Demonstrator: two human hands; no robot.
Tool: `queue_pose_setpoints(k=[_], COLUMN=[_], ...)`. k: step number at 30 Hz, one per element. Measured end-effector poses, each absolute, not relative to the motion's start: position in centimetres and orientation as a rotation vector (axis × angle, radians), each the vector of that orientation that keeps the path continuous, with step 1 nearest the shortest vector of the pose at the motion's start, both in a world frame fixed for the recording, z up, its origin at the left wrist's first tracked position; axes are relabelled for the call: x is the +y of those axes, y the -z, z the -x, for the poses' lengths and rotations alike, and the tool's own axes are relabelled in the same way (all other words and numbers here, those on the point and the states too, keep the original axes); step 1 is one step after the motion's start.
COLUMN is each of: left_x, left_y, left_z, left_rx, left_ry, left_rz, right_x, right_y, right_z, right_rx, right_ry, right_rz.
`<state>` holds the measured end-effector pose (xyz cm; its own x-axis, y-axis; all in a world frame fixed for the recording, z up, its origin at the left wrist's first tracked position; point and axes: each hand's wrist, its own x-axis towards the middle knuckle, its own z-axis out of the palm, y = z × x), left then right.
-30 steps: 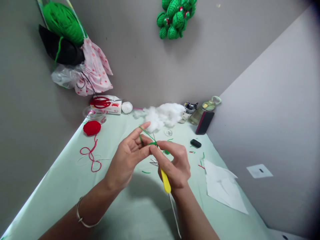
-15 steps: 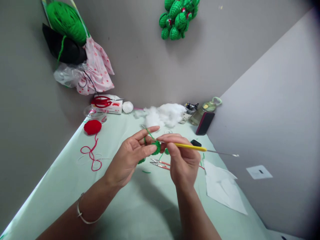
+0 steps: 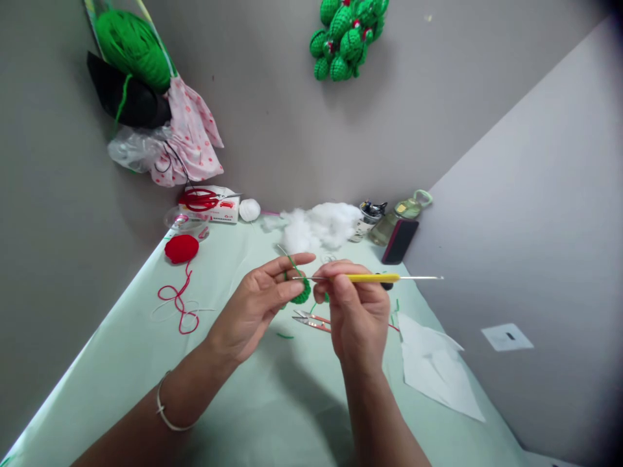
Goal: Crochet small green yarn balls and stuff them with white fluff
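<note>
Green, tightly stitched, rounded crocheted piece (image 3: 302, 294), partly covered | head view: pinched in the left hand (image 3: 250, 301) above the table (image 3: 263, 415), a thin strand (image 3: 294, 264) rising from its edge | right hand (image 3: 357, 314) clamped on the yellow-handled crochet hook (image 3: 374, 278), metal tip at the piece's top edge

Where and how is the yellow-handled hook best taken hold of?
Probably by the hook's yellow handle, coming from the person's right, as the right hand does: this middle part is thicker than the slim metal ends, the hook lies nearly level, and its left end is at the green crochet piece in the left hand.
</note>
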<state>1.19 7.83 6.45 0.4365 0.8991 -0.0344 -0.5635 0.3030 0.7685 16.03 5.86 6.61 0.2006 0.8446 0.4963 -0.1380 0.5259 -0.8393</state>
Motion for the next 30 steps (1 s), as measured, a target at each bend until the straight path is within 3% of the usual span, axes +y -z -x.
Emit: queue_pose_setpoints(k=[11, 18, 30], left_x=[8.7, 9.1, -0.2], left_y=[-5.1, -3.2, -4.9], left_z=[-2.2, -1.8, 5.7], left_rx=[0.613, 0.569, 0.470], left_ry=[-1.202, -1.243, -1.276], left_rz=[-1.011, -0.636, -0.335], right_x=[7.2, 7.7, 2.5], right_y=[-4.7, -2.8, -3.6], right_z=[-15.0, -13.4, -12.4], right_rx=[-1.031, -1.208, -1.794], right_ry=[-1.064, -1.051, -1.594], right_rz=[0.853, 0.933, 0.763])
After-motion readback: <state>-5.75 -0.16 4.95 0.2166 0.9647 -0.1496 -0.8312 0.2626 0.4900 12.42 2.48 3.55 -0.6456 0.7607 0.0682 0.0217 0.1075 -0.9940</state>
